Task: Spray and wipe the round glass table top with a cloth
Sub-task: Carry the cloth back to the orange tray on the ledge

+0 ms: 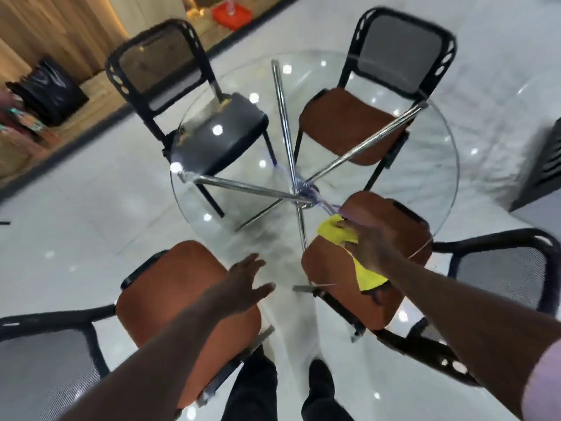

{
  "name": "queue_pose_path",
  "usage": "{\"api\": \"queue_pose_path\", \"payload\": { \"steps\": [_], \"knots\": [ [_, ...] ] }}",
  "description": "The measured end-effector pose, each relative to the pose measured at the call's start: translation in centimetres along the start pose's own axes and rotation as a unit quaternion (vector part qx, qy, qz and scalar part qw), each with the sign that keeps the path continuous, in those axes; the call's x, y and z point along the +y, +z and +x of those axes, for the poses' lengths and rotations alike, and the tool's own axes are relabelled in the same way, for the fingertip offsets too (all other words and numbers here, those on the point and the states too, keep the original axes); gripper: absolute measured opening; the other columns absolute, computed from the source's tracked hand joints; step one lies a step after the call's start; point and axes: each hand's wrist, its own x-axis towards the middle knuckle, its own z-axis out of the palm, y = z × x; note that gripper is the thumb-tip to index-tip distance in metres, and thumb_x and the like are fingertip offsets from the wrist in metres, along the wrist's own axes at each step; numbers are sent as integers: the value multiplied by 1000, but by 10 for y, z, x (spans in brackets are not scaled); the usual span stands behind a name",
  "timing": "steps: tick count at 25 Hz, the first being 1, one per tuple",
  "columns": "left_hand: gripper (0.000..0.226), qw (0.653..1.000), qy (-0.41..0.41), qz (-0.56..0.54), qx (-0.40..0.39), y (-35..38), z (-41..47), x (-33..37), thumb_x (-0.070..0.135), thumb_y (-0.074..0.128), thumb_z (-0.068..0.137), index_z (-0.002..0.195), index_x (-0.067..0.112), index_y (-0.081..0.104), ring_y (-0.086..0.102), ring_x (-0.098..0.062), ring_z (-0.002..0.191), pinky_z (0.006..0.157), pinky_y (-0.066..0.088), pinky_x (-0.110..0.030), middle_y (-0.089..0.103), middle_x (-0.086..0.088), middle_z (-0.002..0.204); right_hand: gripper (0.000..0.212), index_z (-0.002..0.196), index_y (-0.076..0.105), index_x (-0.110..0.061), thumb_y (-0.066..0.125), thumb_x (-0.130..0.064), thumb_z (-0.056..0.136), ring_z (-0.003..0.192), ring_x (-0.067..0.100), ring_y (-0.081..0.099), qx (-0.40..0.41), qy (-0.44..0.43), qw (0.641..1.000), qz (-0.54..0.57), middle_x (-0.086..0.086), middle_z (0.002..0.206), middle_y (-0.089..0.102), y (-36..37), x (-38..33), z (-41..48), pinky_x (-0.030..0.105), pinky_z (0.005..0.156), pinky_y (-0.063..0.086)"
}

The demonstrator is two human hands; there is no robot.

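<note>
The round glass table top [340, 71] fills the middle of the view, with chrome legs [282, 110] crossing beneath it. My right hand [372, 246] presses a yellow cloth [334, 232] onto the glass near the table's centre-right, and part of the cloth trails back under my wrist. My left hand [246, 282] hovers flat over the near edge of the glass, fingers spread, holding nothing. No spray bottle is in view.
Several chairs ring the table: a black-seated one [218, 132] at far left, orange-seated ones at far right [349, 129], near left [182, 299] and near right [388, 226]. A black bag [48, 89] lies by the wooden wall. A dark cabinet [543, 165] stands at right.
</note>
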Motion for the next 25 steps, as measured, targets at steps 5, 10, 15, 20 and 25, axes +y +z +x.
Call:
{"api": "queue_pose_path", "payload": {
  "steps": [5, 10, 15, 20, 25],
  "knots": [
    [56, 991, 27, -16, 131, -102, -76, 66, 57, 63, 96, 142, 26, 58, 54, -14, 137, 109, 39, -23, 57, 4, 149, 50, 144, 64, -16, 79, -8, 97, 111, 32, 74, -2, 142, 932, 335, 15, 133, 73, -85, -56, -23, 44, 95, 61],
    [57, 959, 62, -10, 275, -207, -195, 72, 65, 60, 91, 134, 29, 65, 63, -7, 117, 94, 53, -22, 66, 9, 131, 36, 131, 69, -18, 77, -14, 96, 106, 33, 73, -40, 6, 901, 432, 12, 120, 77, -154, -208, -45, 44, 94, 58],
    [59, 932, 22, 73, 355, -266, -333, -6, 65, 54, 97, 145, 31, 53, 53, -3, 131, 99, 41, -17, 55, 12, 147, 58, 91, 80, -16, 83, -45, 40, 100, 35, 64, -55, -77, 929, 359, 19, 96, 75, -149, -382, -57, 52, 94, 49],
    [67, 901, -47, 87, 422, -290, -491, -166, 76, 49, 91, 145, 36, 49, 56, -9, 131, 105, 52, -34, 53, 15, 147, 92, 116, 80, -20, 97, -64, 37, 109, 36, 77, -111, -164, 957, 213, 14, 117, 82, -46, -572, -97, 53, 107, 58],
    [66, 892, -120, 123, 417, -319, -650, -319, 74, 50, 93, 148, 36, 48, 53, -7, 131, 105, 51, -33, 51, 14, 149, 75, 134, 44, -27, 88, -23, 73, 83, 13, 62, -62, -264, 950, -153, 2, 106, 64, 70, -766, -160, 30, 62, 53]
  ]
}}
